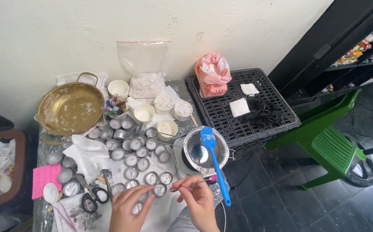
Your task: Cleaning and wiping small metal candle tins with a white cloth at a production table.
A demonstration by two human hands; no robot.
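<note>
My left hand (128, 206) pinches a small round metal tealight cup (137, 208) at the near edge of the table. My right hand (198, 198) holds a thin stick (193, 183) that points left toward that cup. Several more silver tealight cups (137, 159) stand in rows on white paper just beyond my hands. To the right, a metal pot (205, 150) holds a ladle and a blue silicone spatula (214, 165) whose handle reaches toward me.
A brass pan (70, 107) sits at the back left, with white cups of wax (169, 109) and a clear plastic bag (145, 71) behind the rows. Black-handled scissors (92, 195), a white spoon (51, 193) and a pink pad (45, 178) lie left. A black crate (242, 107) and green chair (328, 141) stand right.
</note>
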